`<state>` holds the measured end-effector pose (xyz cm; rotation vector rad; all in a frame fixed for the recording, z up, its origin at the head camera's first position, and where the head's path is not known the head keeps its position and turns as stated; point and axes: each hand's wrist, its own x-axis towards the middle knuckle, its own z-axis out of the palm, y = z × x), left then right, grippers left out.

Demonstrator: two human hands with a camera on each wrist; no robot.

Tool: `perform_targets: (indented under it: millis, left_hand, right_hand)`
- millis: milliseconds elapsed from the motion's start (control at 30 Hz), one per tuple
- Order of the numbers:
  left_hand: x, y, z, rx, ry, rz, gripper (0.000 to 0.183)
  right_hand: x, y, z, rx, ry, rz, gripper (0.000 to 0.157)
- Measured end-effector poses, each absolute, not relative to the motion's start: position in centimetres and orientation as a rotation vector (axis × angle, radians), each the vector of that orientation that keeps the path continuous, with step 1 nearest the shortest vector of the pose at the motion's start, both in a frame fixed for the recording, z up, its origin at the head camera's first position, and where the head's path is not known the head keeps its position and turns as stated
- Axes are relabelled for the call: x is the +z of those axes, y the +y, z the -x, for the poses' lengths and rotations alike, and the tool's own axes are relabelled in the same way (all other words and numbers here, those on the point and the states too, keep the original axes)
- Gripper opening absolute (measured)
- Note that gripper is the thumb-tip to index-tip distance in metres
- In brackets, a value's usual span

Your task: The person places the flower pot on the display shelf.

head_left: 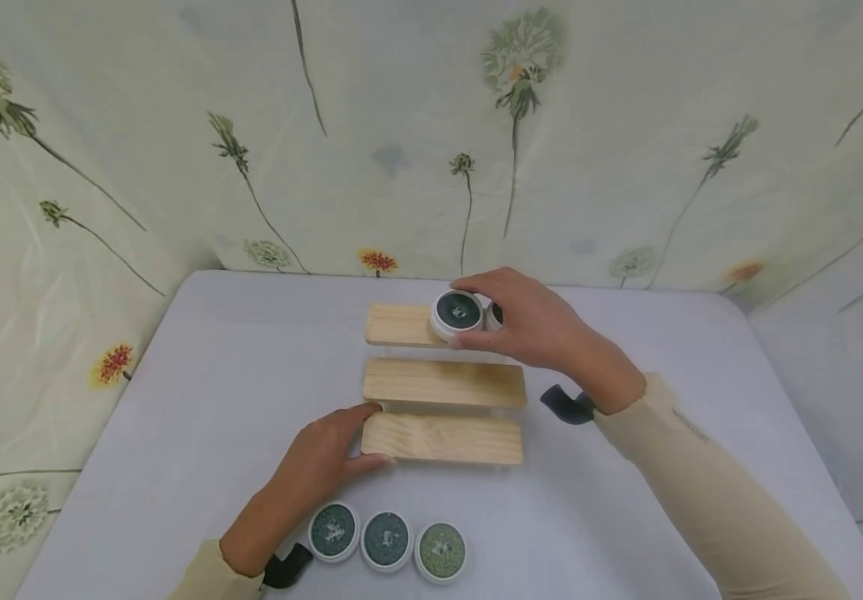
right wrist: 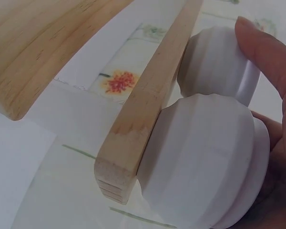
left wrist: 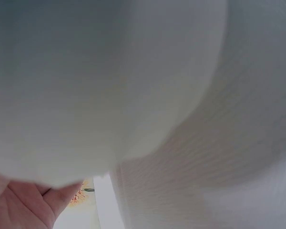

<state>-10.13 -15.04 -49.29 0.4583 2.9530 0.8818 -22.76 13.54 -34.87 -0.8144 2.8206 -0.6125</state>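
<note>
A three-step stand with pale wooden boards [head_left: 442,383] and clear supports stands mid-table. My right hand [head_left: 532,321] holds a white jar [head_left: 457,312] with a dark green top between thumb and fingers, at the top board. Beside it a second white jar [right wrist: 200,157] sits at that board's end, mostly hidden by the hand in the head view. My left hand [head_left: 319,454] grips the left end of the lowest board, thumb in front, fingers behind. In the left wrist view a blurred pale round shape [left wrist: 86,95], probably a jar, covers much of the picture.
In front of the stand, three white jars stand in a row: a dark green one [head_left: 334,531], a grey-green one [head_left: 386,540] and a light green one [head_left: 441,552]. The white table [head_left: 236,358] backs onto a flower-printed sheet [head_left: 401,167].
</note>
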Motion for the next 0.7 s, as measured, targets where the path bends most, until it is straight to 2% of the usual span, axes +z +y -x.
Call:
perform_targets:
  millis: [700]
  left_hand:
    - [-49.37, -15.15, 10.06, 0.918, 2.965, -0.505, 0.072]
  right_hand:
    - [-34.43, 13.29, 23.03, -0.556, 2.806, 0.869, 0.078]
